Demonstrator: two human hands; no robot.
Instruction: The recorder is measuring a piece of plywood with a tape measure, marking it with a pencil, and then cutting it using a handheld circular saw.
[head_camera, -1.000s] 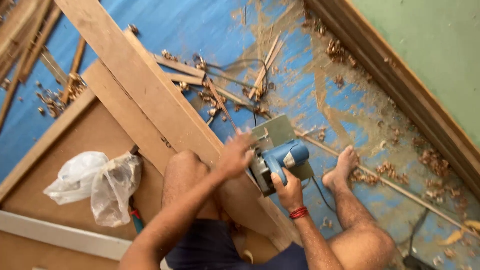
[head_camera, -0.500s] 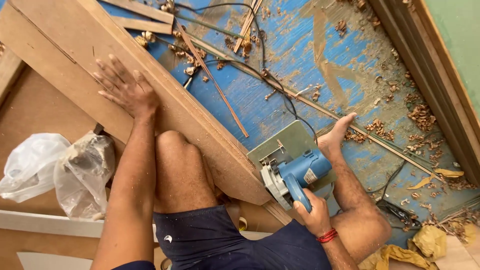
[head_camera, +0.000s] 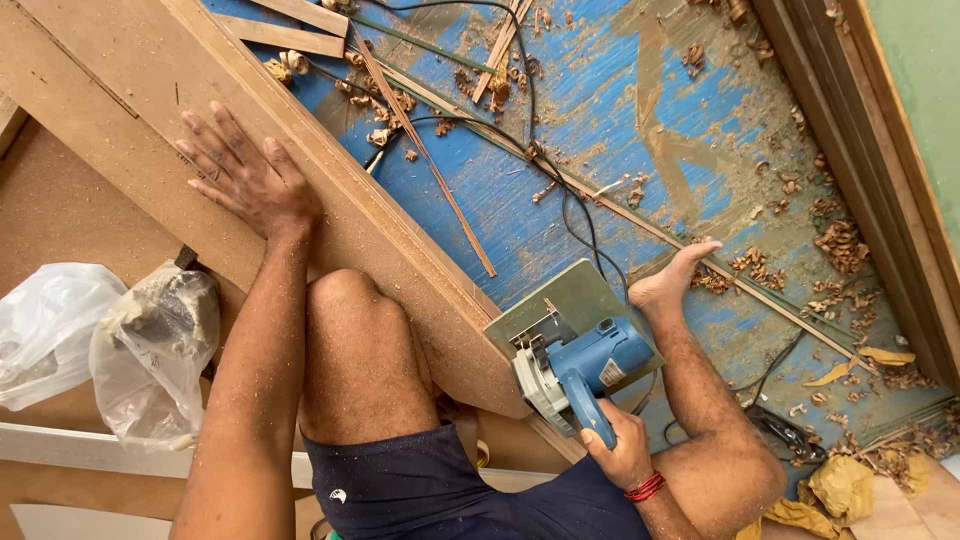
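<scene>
Your right hand (head_camera: 618, 452) has its fingers clamped round the handle of the blue circular saw (head_camera: 578, 370), which sits at the near end of the long wooden board (head_camera: 330, 200). The saw's grey base plate (head_camera: 560, 305) lies beyond your fingers, flat on the board's lower end and partly over the blue floor (head_camera: 620, 140). The saw's long axis runs from your palm up and away, roughly along the board's edge; the blade itself is hidden, so its exact line is probably there but you cannot confirm it.

Your left hand (head_camera: 245, 180) lies flat on the board farther up, fingers spread apart and pointing away from you, holding nothing. The board runs diagonally from upper left down to the saw. Its right edge borders open floor strewn with shavings, thin wood strips (head_camera: 425, 155) and a black cord (head_camera: 560, 200) looping just past the base plate. Left of your left fingers sit crumpled plastic bags (head_camera: 110, 340).
</scene>
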